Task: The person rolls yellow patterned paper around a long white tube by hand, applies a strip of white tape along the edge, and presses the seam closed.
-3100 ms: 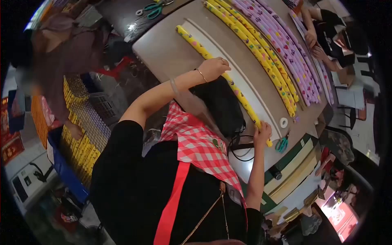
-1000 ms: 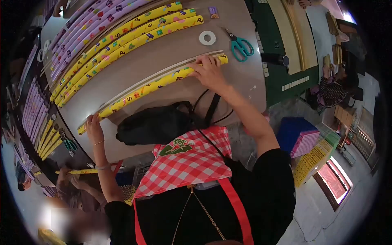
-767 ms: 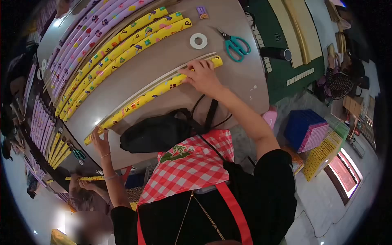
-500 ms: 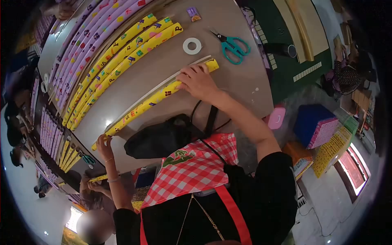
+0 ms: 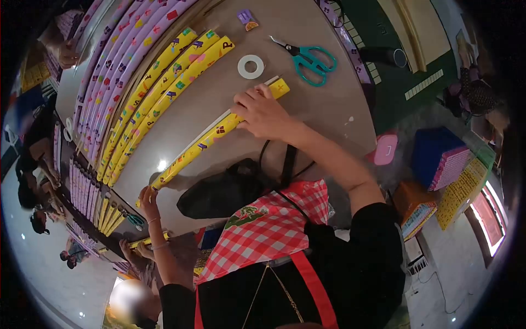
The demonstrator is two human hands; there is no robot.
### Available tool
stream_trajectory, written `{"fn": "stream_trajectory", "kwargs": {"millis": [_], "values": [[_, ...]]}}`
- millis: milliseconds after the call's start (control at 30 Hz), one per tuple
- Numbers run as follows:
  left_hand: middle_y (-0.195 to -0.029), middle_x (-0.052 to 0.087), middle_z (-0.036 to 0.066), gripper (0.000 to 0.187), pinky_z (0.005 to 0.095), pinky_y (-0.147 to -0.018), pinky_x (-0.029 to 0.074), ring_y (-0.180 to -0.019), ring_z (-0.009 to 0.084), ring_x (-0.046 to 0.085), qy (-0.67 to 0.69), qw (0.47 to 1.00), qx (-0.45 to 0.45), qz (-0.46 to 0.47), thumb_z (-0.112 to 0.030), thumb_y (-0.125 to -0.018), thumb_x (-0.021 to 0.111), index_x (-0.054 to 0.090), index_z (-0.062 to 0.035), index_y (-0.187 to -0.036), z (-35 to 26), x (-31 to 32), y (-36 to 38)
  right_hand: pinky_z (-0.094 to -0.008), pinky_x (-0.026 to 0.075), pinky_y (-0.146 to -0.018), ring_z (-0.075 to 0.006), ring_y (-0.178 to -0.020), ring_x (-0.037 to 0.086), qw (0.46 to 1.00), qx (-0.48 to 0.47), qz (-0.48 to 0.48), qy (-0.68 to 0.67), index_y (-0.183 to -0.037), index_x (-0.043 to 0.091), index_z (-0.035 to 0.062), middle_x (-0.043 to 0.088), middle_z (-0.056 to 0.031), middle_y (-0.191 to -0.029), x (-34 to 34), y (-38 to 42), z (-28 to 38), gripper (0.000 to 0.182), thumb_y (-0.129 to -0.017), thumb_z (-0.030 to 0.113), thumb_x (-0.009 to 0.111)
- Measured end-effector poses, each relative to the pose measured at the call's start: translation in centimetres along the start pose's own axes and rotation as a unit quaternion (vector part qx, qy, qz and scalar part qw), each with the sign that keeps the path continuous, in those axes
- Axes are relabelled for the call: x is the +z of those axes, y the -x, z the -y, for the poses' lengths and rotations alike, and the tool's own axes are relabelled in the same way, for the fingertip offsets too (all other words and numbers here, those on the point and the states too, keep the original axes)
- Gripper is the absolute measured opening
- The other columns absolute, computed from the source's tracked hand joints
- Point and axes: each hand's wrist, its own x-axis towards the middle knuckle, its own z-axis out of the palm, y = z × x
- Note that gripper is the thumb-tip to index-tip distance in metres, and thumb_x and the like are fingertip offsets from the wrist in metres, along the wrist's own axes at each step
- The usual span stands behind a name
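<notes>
A long yellow patterned strip [image 5: 200,143] lies diagonally on the brown table [image 5: 307,118], with a pale edge strip along its far side. My right hand [image 5: 262,112] rests over its upper right part, fingers curled on it. At its lower left end, my left hand [image 5: 148,202] has its fingers closed on the strip. Beyond my right hand are a roll of white tape [image 5: 250,66] and teal-handled scissors [image 5: 313,64]. A black bag [image 5: 219,189] lies between the strip and my body.
Several yellow rolls [image 5: 164,93] and purple patterned rolls [image 5: 129,49] lie at the upper left. A small purple packet [image 5: 247,19] is near the far edge. A green mat [image 5: 394,82] is to the right. Another person's hands [image 5: 134,249] are at lower left.
My right hand has slid slightly along the strip toward the left, its fingers more curled. The whole view has shifted a little with my head.
</notes>
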Motion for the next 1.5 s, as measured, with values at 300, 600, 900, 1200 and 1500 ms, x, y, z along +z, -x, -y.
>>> {"fn": "stream_trajectory", "kwargs": {"millis": [300, 600, 900, 1200, 1500], "values": [[-0.089, 0.051, 0.010, 0.028, 0.0362, -0.070, 0.042, -0.083, 0.0255, 0.051, -0.087, 0.996, 0.024, 0.029, -0.005, -0.071, 0.066, 0.062, -0.0039, -0.098, -1.0, -0.9, -1.0, -0.0382, 0.029, -0.085, -0.0169, -0.091, 0.048, 1.000, -0.006, 0.016, -0.019, -0.093, 0.055, 0.0144, 0.050, 0.0002, -0.092, -0.2, -0.7, -0.2, 0.035, -0.063, 0.026, 0.069], [-0.084, 0.053, 0.011, 0.044, 0.0363, -0.069, 0.043, -0.077, 0.0259, 0.052, -0.035, 0.999, -0.003, 0.039, -0.001, -0.071, 0.062, 0.054, -0.0079, -0.114, -1.4, -1.0, -1.8, -0.0417, 0.030, -0.084, -0.0186, -0.086, 0.050, 0.999, -0.024, -0.006, -0.022, -0.087, 0.055, 0.0159, 0.049, 0.0009, -0.087, -0.1, -1.5, -0.7, 0.031, -0.062, 0.027, 0.070], [-0.093, 0.059, 0.013, 0.019, 0.0361, -0.074, 0.044, -0.087, 0.0306, 0.055, 0.017, 0.997, -0.055, -0.049, -0.007, -0.076, 0.058, 0.057, -0.0023, -0.094, 0.9, 0.8, -0.4, -0.0419, 0.027, -0.081, -0.0209, -0.091, 0.045, 0.998, -0.023, 0.044, 0.024, -0.087, 0.059, 0.0143, 0.047, -0.0024, -0.089, -1.8, -2.7, 0.3, 0.023, -0.069, 0.026, 0.065], [-0.103, 0.056, 0.013, 0.018, 0.0376, -0.080, 0.044, -0.095, 0.0299, 0.053, 0.049, 0.985, -0.045, -0.160, -0.010, -0.078, 0.053, 0.059, -0.0058, -0.094, 0.8, 3.3, -1.6, -0.0392, 0.030, -0.079, -0.0213, -0.088, 0.046, 0.981, -0.044, 0.050, 0.183, -0.099, 0.059, 0.0166, 0.049, -0.0027, -0.090, -0.8, -3.7, 1.1, 0.026, -0.076, 0.030, 0.059], [-0.100, 0.054, 0.013, 0.021, 0.0399, -0.074, 0.045, -0.089, 0.0296, 0.053, -0.067, 0.975, -0.074, -0.196, -0.018, -0.080, 0.053, 0.054, -0.0086, -0.099, 0.4, 3.8, -4.4, -0.0403, 0.029, -0.086, -0.0215, -0.095, 0.047, 0.976, -0.078, 0.066, 0.193, -0.105, 0.052, 0.0126, 0.050, -0.0044, -0.097, -1.4, -3.4, 0.7, 0.034, -0.075, 0.025, 0.062]]}}
